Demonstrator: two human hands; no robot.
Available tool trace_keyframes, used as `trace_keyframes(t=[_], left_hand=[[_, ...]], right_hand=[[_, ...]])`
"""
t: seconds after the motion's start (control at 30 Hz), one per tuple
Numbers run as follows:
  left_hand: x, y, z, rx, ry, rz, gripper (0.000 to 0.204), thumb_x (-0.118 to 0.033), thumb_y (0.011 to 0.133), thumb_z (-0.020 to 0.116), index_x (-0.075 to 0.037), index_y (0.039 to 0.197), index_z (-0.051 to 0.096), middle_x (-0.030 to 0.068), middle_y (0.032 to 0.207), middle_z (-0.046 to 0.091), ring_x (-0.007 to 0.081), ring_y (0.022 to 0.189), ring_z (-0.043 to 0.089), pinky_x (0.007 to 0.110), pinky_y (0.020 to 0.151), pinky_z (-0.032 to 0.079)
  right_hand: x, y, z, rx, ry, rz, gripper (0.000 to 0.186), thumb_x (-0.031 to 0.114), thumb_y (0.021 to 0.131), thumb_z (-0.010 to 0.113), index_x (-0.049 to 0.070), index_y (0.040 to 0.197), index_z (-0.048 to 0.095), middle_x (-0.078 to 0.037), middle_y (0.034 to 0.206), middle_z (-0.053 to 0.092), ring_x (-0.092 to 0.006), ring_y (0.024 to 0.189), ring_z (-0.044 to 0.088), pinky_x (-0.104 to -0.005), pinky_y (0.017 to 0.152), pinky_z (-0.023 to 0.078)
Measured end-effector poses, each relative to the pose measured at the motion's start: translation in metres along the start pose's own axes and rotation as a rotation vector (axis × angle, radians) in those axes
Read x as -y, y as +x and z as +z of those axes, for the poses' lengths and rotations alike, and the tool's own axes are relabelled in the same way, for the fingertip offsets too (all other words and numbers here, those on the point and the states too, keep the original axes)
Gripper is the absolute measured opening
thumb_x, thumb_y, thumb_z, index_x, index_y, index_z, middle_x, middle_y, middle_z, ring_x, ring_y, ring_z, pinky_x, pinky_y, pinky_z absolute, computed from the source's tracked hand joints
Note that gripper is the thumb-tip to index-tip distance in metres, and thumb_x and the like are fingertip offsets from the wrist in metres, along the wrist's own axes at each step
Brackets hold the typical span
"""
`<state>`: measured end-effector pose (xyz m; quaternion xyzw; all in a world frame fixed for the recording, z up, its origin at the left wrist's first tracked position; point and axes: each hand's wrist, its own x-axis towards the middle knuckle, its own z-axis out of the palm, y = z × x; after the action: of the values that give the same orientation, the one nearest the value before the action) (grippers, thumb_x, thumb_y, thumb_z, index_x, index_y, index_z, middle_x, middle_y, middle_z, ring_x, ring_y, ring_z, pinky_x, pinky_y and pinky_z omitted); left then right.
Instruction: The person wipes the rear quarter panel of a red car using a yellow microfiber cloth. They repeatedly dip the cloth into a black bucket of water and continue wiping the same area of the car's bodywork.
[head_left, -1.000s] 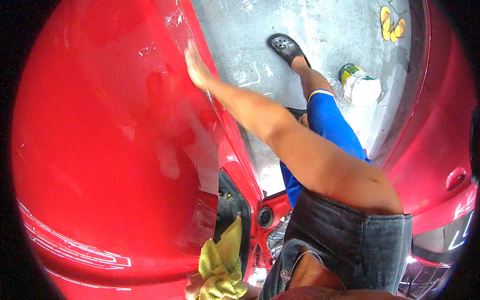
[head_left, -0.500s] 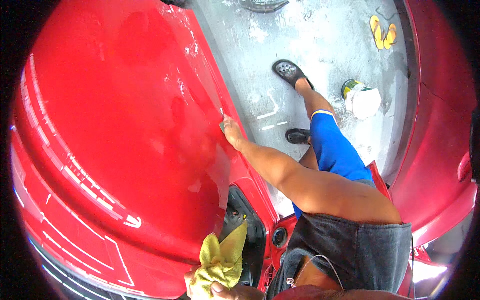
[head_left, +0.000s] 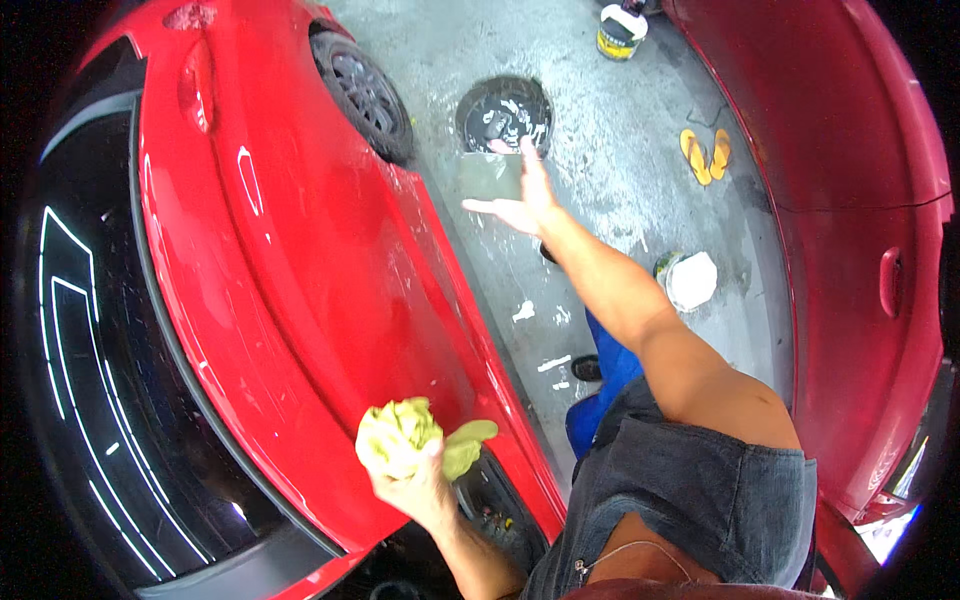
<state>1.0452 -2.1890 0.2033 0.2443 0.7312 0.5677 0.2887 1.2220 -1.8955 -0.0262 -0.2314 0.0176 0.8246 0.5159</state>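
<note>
A crumpled yellow-green cloth (head_left: 395,435) is bunched in my left hand (head_left: 425,490), in front of the red car (head_left: 330,290) on my left. My right arm reaches forward over the floor between two cars. In my right hand (head_left: 535,195) is a thin, square grey-green sheet (head_left: 488,178), which looks like sandpaper; thumb and fingers spread along its edges. Just beyond that hand, a round black basin (head_left: 480,105) with shiny liquid in it stands on the floor. Wet streaks mark the red car's lower side.
A darker red car (head_left: 820,120) lines the right side. On the wet grey floor (head_left: 600,130) stand a white-topped tub (head_left: 690,280), another tub (head_left: 620,35) farther off and yellow flip-flops (head_left: 705,155). The near car's wheel (head_left: 365,95) is beside the basin. Its door opening (head_left: 495,500) is below my left hand.
My right hand has left the red car's panel and swung out over the floor with the sheet. My left hand has risen slightly with the cloth. The view has turned, bringing the basin in.
</note>
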Motion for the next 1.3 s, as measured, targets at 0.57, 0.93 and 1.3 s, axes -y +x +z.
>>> trace_keyframes(t=[0.57,0.93,1.3], left_hand=[[0.337,0.266,0.446,0.245,0.006,-0.29,0.059,0.002,0.08,0.067,-0.004,0.136,0.048,0.0146,0.125,0.062,0.0281,0.115,0.063,0.038,0.103,0.05],[0.5,0.359,0.583,0.976,1.421,-0.128,0.063,-0.021,0.077,0.077,-0.011,0.136,0.058,0.0156,0.144,0.055,0.037,0.141,0.045,0.058,0.115,0.034],[0.503,0.359,0.568,0.93,1.123,-0.338,0.058,-0.028,0.075,0.08,0.003,0.121,0.066,0.0243,0.104,0.073,0.0427,0.101,0.071,0.048,0.089,0.056]], right_hand=[[0.118,0.272,-0.277,-0.217,-1.601,-0.4,0.055,0.024,0.1,0.061,0.013,0.151,0.043,-0.02,0.164,0.029,-0.036,0.15,0.03,-0.0444,0.123,0.024],[0.105,0.39,-0.354,-0.026,-2.514,0.151,0.092,0.004,0.079,0.069,0.023,0.161,0.03,-0.021,0.169,0.012,-0.0416,0.155,0.012,-0.0501,0.127,0.016],[0.103,0.4,-0.417,-0.317,-2.23,0.167,0.077,0.017,0.096,0.053,0.006,0.163,0.016,-0.027,0.163,0.026,-0.0431,0.151,0.027,-0.0486,0.126,0.018]])
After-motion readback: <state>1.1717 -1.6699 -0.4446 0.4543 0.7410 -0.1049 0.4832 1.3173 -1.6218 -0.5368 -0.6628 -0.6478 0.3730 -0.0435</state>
